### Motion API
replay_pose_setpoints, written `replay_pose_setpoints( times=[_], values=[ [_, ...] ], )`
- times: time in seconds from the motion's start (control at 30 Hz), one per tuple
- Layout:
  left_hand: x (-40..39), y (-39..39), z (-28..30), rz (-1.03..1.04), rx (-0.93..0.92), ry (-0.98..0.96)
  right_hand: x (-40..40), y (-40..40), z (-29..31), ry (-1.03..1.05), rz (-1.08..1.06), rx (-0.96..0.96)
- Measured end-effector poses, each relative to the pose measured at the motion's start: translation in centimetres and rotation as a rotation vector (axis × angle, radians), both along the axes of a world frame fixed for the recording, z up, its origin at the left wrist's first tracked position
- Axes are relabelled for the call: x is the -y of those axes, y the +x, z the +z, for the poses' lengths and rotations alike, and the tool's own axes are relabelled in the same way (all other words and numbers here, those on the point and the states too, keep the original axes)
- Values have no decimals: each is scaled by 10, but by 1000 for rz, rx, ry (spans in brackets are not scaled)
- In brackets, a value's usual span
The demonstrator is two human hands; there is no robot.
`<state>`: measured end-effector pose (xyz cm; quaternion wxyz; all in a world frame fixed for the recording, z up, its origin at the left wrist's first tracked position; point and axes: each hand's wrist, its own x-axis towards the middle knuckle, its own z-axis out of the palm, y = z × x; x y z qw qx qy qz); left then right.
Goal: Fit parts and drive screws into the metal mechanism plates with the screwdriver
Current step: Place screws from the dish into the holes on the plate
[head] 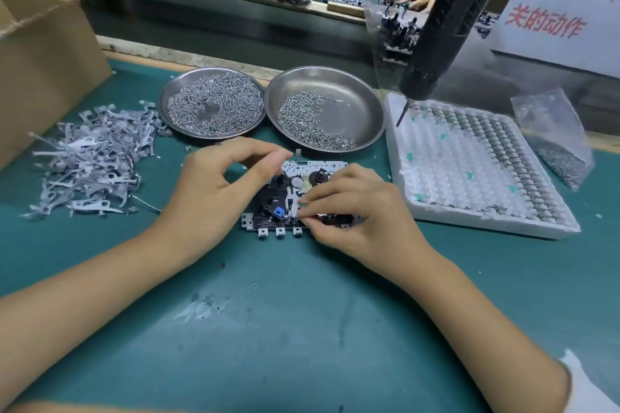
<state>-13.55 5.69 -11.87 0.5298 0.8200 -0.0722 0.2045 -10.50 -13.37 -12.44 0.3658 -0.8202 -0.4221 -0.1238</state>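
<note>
A metal mechanism plate (295,191) with black parts and a small blue piece lies flat on the green mat at the centre. My left hand (218,191) rests at its left edge, thumb and forefinger curled over the plate's top left corner; whether they pinch anything is unclear. My right hand (355,211) pinches a small part against the plate's lower right area. A black electric screwdriver (446,27) hangs from above at the upper right, its bit pointing down over the white tray, untouched by either hand.
Two steel dishes of screws (211,107) (325,111) stand behind the plate. A heap of grey metal levers (90,157) lies left. A white foam tray of small parts (476,171) sits right, plastic bags (557,144) beyond it. A cardboard box (43,43) stands far left.
</note>
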Motion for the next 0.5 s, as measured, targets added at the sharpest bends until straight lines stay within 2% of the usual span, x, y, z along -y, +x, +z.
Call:
replay_pose_setpoints(
  times=[0.17,0.3,0.37,0.5],
  values=[
    [4,-7,2,-31,110,287,-1,-1,0,-55,11,84],
    [5,-11,1,-115,114,534,2,0,4,-38,3,-112],
    [7,-12,-1,-127,97,570,2,0,7,-2,-17,-222],
    [9,-12,-5,-117,62,540,1,0,9,18,-23,-306]
  ],
)
